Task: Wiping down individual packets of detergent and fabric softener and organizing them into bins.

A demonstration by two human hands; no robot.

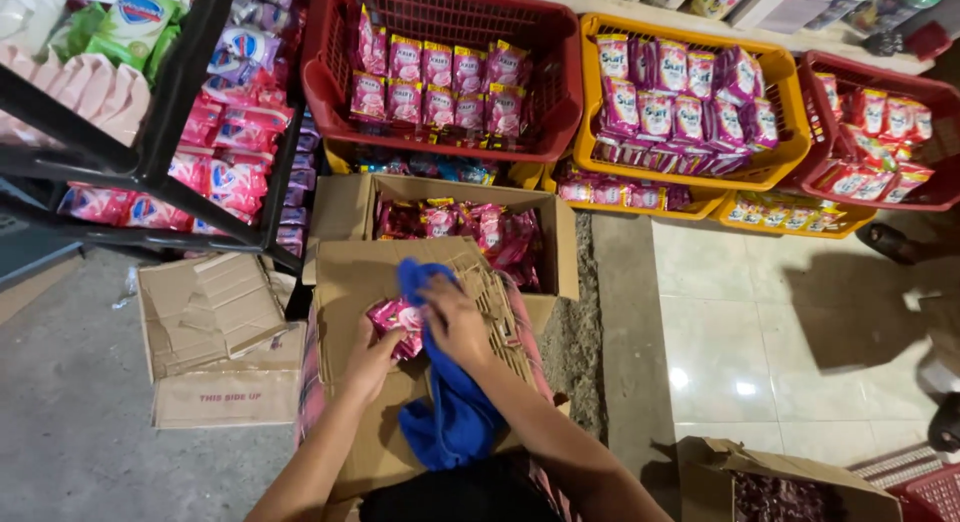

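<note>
Hands meet over a flat sheet of corrugated cardboard [365, 282]. The left hand [375, 360] is closed on a glossy pink sachet [395, 317], gripping it from below. The right hand [455, 322] presses a soft blue cloth [455, 412] against the sachet's right edge; whether its fingers curl round the cloth I cannot tell. The cloth drapes in one long fold from above the knuckles down toward the person's lap.

Just beyond the hands stands one open brown carton [555, 232] stuffed with crinkled pink packets. Farther out are four plastic mesh crates on top: a red crate [330, 82], a yellow crate [590, 112] and a second red crate [935, 187] to the right, each holding rows of shiny sachets, with more crates beneath them. Left of the left hand lies one flattened box [215, 342] on rough grey concrete; right of the right hand, smooth pale floor tiles [730, 342].
</note>
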